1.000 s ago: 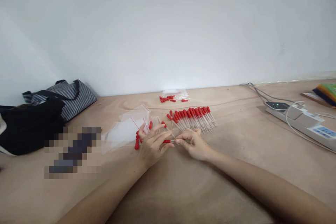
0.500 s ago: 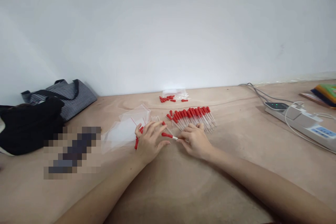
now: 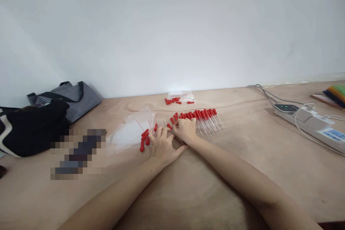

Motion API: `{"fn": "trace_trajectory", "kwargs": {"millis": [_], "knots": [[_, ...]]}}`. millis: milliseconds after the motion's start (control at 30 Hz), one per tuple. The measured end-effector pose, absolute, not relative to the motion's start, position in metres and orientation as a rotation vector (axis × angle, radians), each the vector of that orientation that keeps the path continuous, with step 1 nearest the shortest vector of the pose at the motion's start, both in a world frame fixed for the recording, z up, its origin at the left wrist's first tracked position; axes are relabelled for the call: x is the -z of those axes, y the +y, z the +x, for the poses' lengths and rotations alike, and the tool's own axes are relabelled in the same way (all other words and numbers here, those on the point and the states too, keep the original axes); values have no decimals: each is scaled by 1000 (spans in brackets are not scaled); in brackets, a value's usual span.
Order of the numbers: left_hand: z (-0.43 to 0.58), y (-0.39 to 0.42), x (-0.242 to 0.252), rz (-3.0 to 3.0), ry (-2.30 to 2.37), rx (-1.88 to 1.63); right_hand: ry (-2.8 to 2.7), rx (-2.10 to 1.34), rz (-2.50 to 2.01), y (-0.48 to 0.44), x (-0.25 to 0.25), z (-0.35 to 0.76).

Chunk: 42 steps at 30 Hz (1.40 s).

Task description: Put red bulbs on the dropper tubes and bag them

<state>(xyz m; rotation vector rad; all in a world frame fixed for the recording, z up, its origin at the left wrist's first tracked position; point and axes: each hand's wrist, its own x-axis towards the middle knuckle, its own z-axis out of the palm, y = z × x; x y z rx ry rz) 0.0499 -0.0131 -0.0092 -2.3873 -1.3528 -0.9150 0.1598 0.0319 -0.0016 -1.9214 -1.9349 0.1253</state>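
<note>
wooden table [image 3: 242, 172] | both forearms stretched forward, meeting mid-table | clear bags [image 3: 132, 131] left of the hands | row of red-bulbed droppers [image 3: 206, 118] just beyond them | left hand [image 3: 163, 144] palm down, fingers slack, spread beside loose red bulbs [image 3: 144, 138] | right hand [image 3: 184, 129] knuckles up, fingers curled over row's left end; whether it grips one, cannot tell

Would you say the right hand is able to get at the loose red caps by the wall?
Probably yes: the right hand sits at the droppers, and beyond them only bare table lies before the caps.
</note>
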Motion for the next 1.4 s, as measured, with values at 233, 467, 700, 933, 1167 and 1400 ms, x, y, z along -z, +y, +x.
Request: {"fn": "trace_trajectory", "kwargs": {"millis": [233,467,700,933,1167,1400], "knots": [[48,-8,10,-2379,-1378,825,-1898,-34,-1927,33,-2,174],[44,-1,11,-2350,-1373,733,-2046,71,-1969,24,-4,188],[40,5,12,-2348,-1382,727,-2079,5,-1932,20,-3,184],[8,-3,11,-2243,-1330,835,-2067,-2,-1722,15,0,187],[-32,-5,7,-2076,-1440,797,-2070,-50,-1804,37,-5,147],[-32,19,-11,-2077,-1802,585,-2006,-220,-2063,64,-9,119]]}}
